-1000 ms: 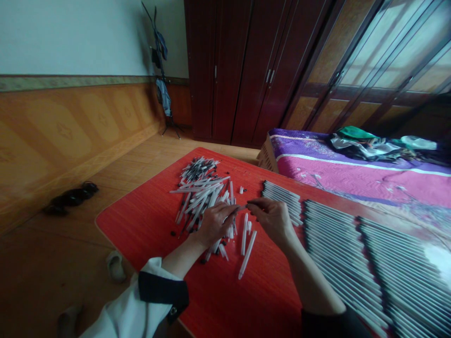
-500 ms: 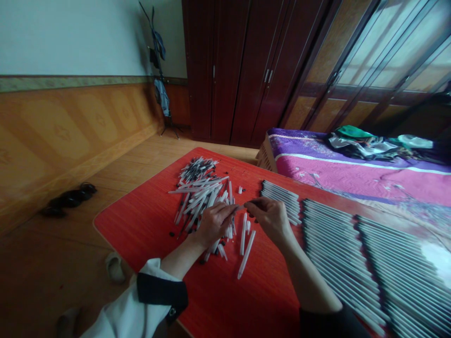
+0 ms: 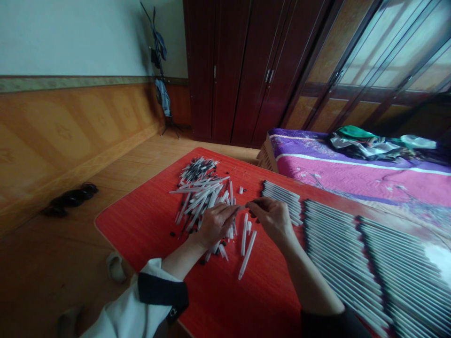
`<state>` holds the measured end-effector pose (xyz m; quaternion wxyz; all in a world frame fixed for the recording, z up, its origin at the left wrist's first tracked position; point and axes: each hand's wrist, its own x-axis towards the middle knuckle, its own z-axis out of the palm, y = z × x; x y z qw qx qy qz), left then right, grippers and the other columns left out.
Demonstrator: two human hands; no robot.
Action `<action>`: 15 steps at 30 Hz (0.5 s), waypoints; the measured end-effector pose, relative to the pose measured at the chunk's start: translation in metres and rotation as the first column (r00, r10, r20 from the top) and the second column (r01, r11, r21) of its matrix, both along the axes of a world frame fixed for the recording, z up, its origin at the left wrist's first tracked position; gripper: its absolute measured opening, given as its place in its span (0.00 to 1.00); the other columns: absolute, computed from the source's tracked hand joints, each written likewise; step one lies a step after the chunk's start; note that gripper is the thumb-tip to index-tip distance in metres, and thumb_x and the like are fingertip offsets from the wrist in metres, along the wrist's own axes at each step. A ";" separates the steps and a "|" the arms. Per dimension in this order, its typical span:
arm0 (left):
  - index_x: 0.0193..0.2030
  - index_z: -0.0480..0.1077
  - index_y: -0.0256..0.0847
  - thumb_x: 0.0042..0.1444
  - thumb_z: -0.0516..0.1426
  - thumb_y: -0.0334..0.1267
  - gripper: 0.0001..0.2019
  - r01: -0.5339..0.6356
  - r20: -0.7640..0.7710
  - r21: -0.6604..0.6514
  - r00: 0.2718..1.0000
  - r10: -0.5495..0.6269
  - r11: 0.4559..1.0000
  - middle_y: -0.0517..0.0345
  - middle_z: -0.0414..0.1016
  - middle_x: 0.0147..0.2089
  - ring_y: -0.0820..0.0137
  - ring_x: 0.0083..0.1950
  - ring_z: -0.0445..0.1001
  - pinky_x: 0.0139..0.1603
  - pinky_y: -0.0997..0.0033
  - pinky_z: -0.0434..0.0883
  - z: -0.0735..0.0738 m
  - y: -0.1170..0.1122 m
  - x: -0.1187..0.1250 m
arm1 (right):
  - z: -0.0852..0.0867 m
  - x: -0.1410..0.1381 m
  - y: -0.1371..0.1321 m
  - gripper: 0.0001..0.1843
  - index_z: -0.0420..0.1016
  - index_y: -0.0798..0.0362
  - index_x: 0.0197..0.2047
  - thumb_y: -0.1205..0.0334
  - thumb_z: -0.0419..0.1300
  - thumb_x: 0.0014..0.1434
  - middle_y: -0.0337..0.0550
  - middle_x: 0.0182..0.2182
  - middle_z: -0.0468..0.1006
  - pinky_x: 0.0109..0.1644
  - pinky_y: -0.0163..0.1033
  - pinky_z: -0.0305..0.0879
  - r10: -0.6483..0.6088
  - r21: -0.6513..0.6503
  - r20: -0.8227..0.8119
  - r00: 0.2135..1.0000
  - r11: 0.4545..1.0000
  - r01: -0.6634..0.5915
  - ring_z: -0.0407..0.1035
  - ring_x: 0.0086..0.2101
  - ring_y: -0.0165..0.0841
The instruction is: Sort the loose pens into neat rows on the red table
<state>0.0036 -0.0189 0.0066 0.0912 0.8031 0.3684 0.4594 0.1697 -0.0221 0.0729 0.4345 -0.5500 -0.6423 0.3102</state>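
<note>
My left hand (image 3: 217, 225) is closed in a pinch above the right side of a loose pile of whitish pen barrels (image 3: 200, 197). From its fingertips pokes the pale end of a pen barrel (image 3: 241, 208), the rest hidden by the fingers. My right hand (image 3: 270, 217) pinches at that end; whatever small piece sits in its fingers is too small to make out. Below the hands, two loose pen barrels (image 3: 247, 256) and a short white cap (image 3: 249, 227) lie on the red table (image 3: 225, 305). Dark-ended pen parts (image 3: 199, 169) are heaped at the back of the pile.
Neat rows of pens with dark ends (image 3: 343, 253) cover the table's right side, with a smaller row (image 3: 282, 199) behind. A small white piece (image 3: 241, 190) lies beyond my hands. A bed (image 3: 352, 173) stands past the table, and a slipper (image 3: 115, 267) on the floor.
Almost nothing differs. Both hands keep their pinch at the pale end, and the whole view has shifted very slightly.
</note>
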 end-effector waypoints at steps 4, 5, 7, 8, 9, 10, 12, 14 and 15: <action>0.49 0.69 0.39 0.59 0.49 0.34 0.13 0.010 0.030 -0.017 1.000 -0.009 1.000 0.52 0.75 0.40 0.68 0.42 0.72 0.45 0.66 0.69 0.000 0.000 0.000 | 0.003 -0.003 -0.002 0.15 0.77 0.59 0.29 0.54 0.58 0.50 0.44 0.20 0.76 0.22 0.33 0.63 0.001 -0.007 -0.026 1.000 1.000 -0.002 0.69 0.20 0.31; 0.49 0.69 0.39 0.59 0.49 0.34 0.13 0.002 0.058 -0.030 0.998 0.000 1.000 0.52 0.75 0.41 0.68 0.42 0.72 0.45 0.66 0.69 0.001 0.000 0.000 | 0.003 -0.003 -0.002 0.17 0.77 0.59 0.30 0.53 0.58 0.50 0.45 0.20 0.76 0.21 0.33 0.63 0.009 -0.009 -0.054 0.999 1.000 -0.010 0.69 0.20 0.31; 0.47 0.70 0.40 0.59 0.51 0.36 0.12 -0.049 0.151 -0.082 0.987 0.061 0.995 0.52 0.75 0.41 0.67 0.43 0.73 0.45 0.68 0.69 0.003 0.001 -0.002 | 0.002 -0.001 0.000 0.19 0.76 0.60 0.34 0.50 0.58 0.50 0.46 0.22 0.77 0.20 0.33 0.63 0.022 -0.014 -0.123 0.992 1.000 -0.024 0.69 0.20 0.30; 0.46 0.70 0.40 0.58 0.52 0.37 0.12 -0.087 0.209 -0.123 0.972 0.111 0.989 0.53 0.75 0.40 0.67 0.42 0.73 0.43 0.69 0.69 0.005 0.001 -0.003 | 0.002 0.000 0.001 0.20 0.76 0.61 0.35 0.50 0.58 0.50 0.46 0.22 0.77 0.20 0.33 0.63 0.018 -0.019 -0.153 0.988 1.000 -0.021 0.69 0.20 0.30; 0.45 0.70 0.39 0.58 0.52 0.38 0.11 -0.119 0.272 -0.171 0.948 0.163 0.978 0.53 0.76 0.39 0.68 0.40 0.73 0.41 0.70 0.70 0.007 0.002 -0.004 | 0.001 0.001 0.002 0.21 0.75 0.61 0.36 0.50 0.58 0.50 0.46 0.22 0.77 0.20 0.33 0.63 0.007 -0.027 -0.172 0.985 1.000 -0.012 0.69 0.20 0.30; 0.44 0.70 0.39 0.57 0.52 0.39 0.11 -0.132 0.338 -0.222 0.919 0.204 0.966 0.53 0.76 0.37 0.68 0.37 0.74 0.39 0.70 0.70 0.009 0.003 -0.006 | 0.000 0.002 0.004 0.21 0.75 0.61 0.36 0.50 0.58 0.49 0.46 0.22 0.77 0.19 0.33 0.63 -0.006 -0.035 -0.178 0.984 0.999 0.000 0.69 0.20 0.31; 0.43 0.69 0.38 0.57 0.52 0.40 0.11 -0.094 0.482 -0.307 0.843 0.239 0.947 0.55 0.75 0.32 0.70 0.32 0.73 0.34 0.72 0.70 0.012 0.005 -0.008 | -0.003 0.004 0.006 0.19 0.75 0.61 0.35 0.52 0.58 0.49 0.46 0.21 0.77 0.20 0.33 0.63 -0.019 -0.050 -0.156 0.988 0.999 0.011 0.69 0.20 0.31; 0.43 0.67 0.37 0.57 0.52 0.41 0.11 -0.001 0.604 -0.360 0.762 0.233 0.933 0.57 0.74 0.30 0.72 0.29 0.72 0.31 0.75 0.69 0.013 0.008 -0.009 | -0.007 0.004 0.008 0.18 0.76 0.61 0.34 0.54 0.57 0.50 0.45 0.21 0.76 0.20 0.33 0.63 -0.007 -0.057 -0.101 0.995 0.998 0.001 0.69 0.20 0.31; 0.42 0.67 0.37 0.57 0.52 0.41 0.11 0.037 0.644 -0.375 0.729 0.232 0.926 0.57 0.73 0.29 0.73 0.28 0.72 0.30 0.76 0.68 0.014 0.009 -0.009 | -0.009 0.003 0.008 0.17 0.76 0.61 0.33 0.54 0.56 0.50 0.45 0.21 0.77 0.21 0.33 0.63 0.006 -0.058 -0.056 0.998 0.998 -0.010 0.69 0.20 0.31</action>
